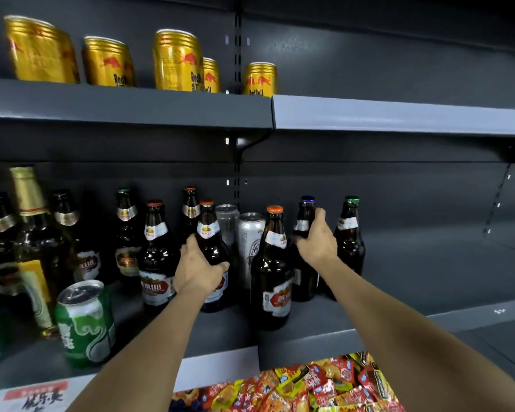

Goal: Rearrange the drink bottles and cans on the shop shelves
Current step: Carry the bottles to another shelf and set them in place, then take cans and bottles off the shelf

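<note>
Snack packets (309,388) are lying nearest, below the lower shelf (324,331). Most bottles and cans are crowding its left half, so sorting seems barely begun. Left hand (198,270) is gripping one brown bottle (210,233); right hand (317,239) is gripping a blue-capped bottle (306,208).

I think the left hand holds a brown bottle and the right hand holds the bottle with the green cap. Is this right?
Not quite. In the head view the right hand holds the bottle with the blue cap; the green-capped bottle stands untouched just right of it. The rest is right: the left hand holds a brown bottle.
</note>
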